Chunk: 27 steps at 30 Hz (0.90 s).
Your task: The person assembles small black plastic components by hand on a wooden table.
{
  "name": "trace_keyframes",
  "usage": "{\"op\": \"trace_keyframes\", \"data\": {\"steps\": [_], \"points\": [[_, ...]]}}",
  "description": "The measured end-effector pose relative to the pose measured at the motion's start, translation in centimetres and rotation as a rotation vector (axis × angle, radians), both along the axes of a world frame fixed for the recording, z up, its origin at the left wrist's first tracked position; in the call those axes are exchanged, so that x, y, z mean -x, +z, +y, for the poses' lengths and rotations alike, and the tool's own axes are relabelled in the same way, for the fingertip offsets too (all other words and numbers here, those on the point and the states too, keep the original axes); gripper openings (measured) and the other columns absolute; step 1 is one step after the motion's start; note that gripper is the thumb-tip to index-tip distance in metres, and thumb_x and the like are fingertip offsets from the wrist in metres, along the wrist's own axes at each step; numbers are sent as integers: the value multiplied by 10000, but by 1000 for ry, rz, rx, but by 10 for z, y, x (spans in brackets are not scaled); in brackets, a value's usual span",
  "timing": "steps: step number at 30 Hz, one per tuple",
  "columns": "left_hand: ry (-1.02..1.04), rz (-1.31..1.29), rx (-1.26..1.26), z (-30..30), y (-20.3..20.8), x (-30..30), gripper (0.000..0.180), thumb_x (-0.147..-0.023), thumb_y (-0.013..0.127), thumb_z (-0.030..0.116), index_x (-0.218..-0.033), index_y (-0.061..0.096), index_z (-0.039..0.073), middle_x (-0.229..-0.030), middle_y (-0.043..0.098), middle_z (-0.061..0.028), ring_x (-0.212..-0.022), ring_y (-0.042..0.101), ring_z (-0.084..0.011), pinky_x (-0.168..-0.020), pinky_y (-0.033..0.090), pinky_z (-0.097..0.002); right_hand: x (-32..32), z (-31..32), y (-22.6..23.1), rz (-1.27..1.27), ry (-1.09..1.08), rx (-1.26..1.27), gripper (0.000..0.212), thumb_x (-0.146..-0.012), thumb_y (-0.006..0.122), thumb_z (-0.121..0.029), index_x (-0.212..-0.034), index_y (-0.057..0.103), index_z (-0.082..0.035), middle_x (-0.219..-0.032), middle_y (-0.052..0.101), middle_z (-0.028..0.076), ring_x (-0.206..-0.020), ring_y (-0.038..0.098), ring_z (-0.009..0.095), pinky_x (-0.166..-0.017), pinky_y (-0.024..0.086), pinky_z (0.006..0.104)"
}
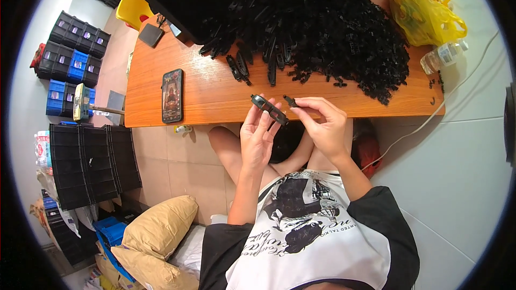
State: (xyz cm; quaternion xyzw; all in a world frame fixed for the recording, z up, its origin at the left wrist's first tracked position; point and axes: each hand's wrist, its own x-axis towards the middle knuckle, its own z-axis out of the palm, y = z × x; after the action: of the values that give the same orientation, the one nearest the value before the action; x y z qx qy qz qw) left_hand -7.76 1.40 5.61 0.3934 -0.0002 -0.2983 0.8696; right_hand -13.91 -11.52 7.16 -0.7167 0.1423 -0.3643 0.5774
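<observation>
I see my two hands raised close together just in front of the near edge of the table [215,96]. My left hand [257,140] is mostly open, palm up and fingers spread, and a long black plastic piece [269,109] rests across its fingertips. Its long axis runs on a slant, from up and to the left down toward the right, so the lower end points at my right hand [324,128]. The right hand is curled, thumb and forefinger pinched on a small black part [291,101]. That part sits just beside the lower right end of the long piece, nearly touching it; I cannot tell whether they actually meet. Since each hand has its own piece, neither is nearer: the gap between the two parts lies right between the fingertips.

The long piece looks flat, narrow and glossy black, with a slightly rounded upper end. The small part is a short dark stub, mostly hidden by the fingers.

Beyond the hands, farther across the table, lies a big heap of black parts [333,37]. To the left of my left hand a phone [172,95] lies flat. Far off to the right, past the heap, are a yellow bag [422,11] and a plastic bottle [443,55].
</observation>
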Motion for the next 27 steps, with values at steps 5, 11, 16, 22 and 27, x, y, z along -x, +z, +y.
{"op": "trace_keyframes", "data": {"steps": [5,11,16,22,27], "points": [[-30,16,97,2,-9,2,433,-907,534,105,-1312,392,51,-1168,536,-82,-1066,546,-188,-881,483,-318,4,6,6,-30,36,-18,164,-715,688,50,-875,674,13,-853,663,106,-758,660,158,-685,538,245],[28,-37,117,-8,-1,10,441,-897,535,59,-1314,395,47,-1133,550,-43,-1019,558,-151,-858,492,-289,4,15,7,-10,102,-247,172,-722,681,63,-887,681,16,-869,666,106,-792,643,156,-719,510,240],[84,-111,93,-8,-2,12,462,-858,571,-6,-1295,430,44,-1125,557,-35,-989,565,-133,-844,495,-277,5,17,8,-23,91,-185,149,-721,680,72,-863,686,25,-875,669,114,-808,636,172,-730,490,247],[135,-133,35,-8,0,15,426,-845,571,-42,-1254,474,26,-1103,575,-51,-953,574,-123,-798,500,-257,6,17,8,-15,75,-58,162,-699,681,83,-845,692,15,-863,669,125,-797,645,181,-717,499,247],[130,-138,38,-7,0,16,392,-848,563,-49,-1229,495,17,-1070,590,-61,-935,578,-121,-788,502,-253,8,18,8,-30,69,-4,168,-696,672,98,-841,692,15,-857,669,127,-793,648,181,-702,510,253]]}}
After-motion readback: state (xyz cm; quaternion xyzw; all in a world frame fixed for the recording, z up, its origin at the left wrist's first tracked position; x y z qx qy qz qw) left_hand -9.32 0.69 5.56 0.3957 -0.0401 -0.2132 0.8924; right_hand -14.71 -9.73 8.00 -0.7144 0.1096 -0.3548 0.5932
